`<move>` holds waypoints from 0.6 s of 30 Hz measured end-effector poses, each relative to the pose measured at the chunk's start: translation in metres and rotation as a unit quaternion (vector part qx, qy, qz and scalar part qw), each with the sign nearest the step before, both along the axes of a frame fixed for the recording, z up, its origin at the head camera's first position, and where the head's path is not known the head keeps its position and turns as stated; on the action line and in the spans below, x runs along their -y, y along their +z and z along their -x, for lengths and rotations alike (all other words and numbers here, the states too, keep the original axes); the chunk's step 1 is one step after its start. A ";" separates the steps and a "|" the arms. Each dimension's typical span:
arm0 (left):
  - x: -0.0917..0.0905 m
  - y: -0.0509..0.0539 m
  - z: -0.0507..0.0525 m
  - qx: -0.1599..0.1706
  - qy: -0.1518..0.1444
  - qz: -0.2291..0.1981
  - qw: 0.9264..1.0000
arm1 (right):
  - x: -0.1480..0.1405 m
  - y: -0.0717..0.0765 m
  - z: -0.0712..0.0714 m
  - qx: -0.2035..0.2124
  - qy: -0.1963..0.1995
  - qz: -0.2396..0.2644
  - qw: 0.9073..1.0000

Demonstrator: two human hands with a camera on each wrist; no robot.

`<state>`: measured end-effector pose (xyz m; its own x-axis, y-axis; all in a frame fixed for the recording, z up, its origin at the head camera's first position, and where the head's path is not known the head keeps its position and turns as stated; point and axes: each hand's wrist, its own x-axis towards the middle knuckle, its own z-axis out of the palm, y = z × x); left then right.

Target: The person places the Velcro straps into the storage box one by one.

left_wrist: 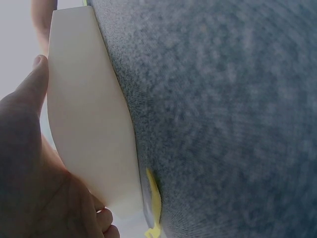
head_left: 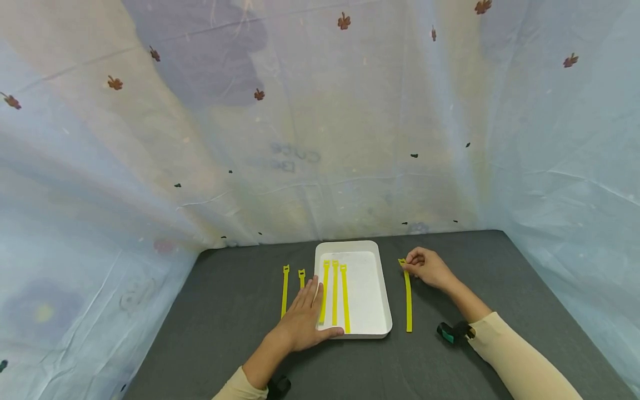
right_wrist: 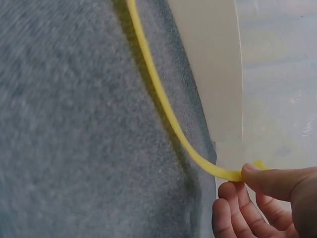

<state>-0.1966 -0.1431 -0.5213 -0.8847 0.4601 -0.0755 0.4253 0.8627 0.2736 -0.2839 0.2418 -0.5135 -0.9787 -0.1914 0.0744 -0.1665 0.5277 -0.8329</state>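
My right hand (head_left: 429, 270) pinches a yellow cable strap (head_left: 408, 305) by its slotted head, thumb against fingers, right of the white tray (head_left: 367, 294). In the right wrist view the held strap (right_wrist: 168, 109) curves up from the dark cloth at the pinched end. My left hand (head_left: 300, 324) rests along the tray's left rim, fingers extended and thumb at the near edge. Three yellow straps (head_left: 335, 291) lie side by side in the tray's left half. Left of the tray lie a yellow strap (head_left: 285, 289) and another strap (head_left: 301, 275), partly hidden by the left hand.
A dark grey cloth (head_left: 230, 311) covers the table. Pale patterned sheeting (head_left: 320, 128) hangs behind it and at both sides. A black band with a green part (head_left: 446, 333) sits at the right wrist.
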 end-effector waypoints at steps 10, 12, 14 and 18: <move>0.000 -0.001 -0.001 -0.003 -0.003 -0.011 1.000 | 0.007 0.005 -0.003 -0.003 -0.009 0.020 1.000; 0.000 -0.002 -0.001 -0.004 -0.004 -0.011 1.000 | 0.008 0.007 -0.003 -0.004 -0.007 0.023 1.000; 0.000 -0.003 -0.001 -0.006 -0.005 -0.020 1.000 | 0.009 0.008 -0.003 -0.005 -0.009 0.026 1.000; 0.000 -0.004 -0.002 -0.009 -0.006 -0.023 1.000 | 0.010 0.013 -0.005 -0.003 -0.007 0.032 0.999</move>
<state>-0.1951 -0.1436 -0.5253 -0.8803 0.4728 -0.0387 0.4401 0.8446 0.3049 -0.2791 0.2317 -0.5007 -0.9807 -0.1729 0.0918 -0.1648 0.4762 -0.8638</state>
